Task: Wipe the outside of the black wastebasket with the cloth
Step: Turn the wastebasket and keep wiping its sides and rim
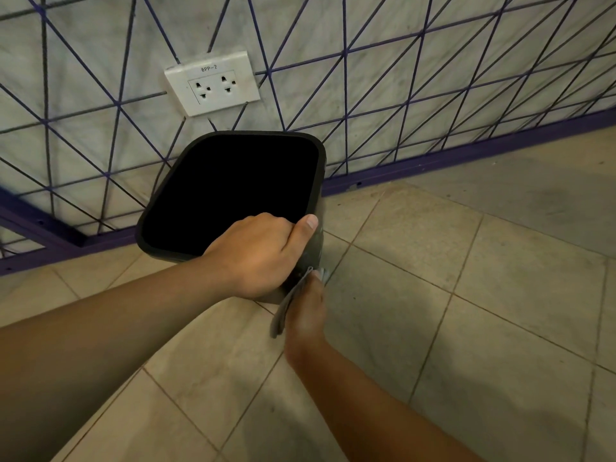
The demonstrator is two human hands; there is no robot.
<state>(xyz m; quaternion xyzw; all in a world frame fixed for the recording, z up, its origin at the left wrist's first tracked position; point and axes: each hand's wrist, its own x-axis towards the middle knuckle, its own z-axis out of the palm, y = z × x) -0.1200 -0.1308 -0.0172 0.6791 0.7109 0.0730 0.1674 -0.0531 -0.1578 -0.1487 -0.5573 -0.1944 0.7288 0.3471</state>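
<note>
Left hand (263, 251) gripping wastebasket (320, 155) rim, right hand (305, 315) pressing cloth (283, 311) against side

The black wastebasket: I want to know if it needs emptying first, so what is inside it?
The wastebasket opening shows only solid black; no contents can be made out, and the bottom is too dark to see. The left hand grips the near rim, covering that corner.

Both forearms bare; no sleeves, watch or rings visible, though right hand (305, 315) blurred.
</note>
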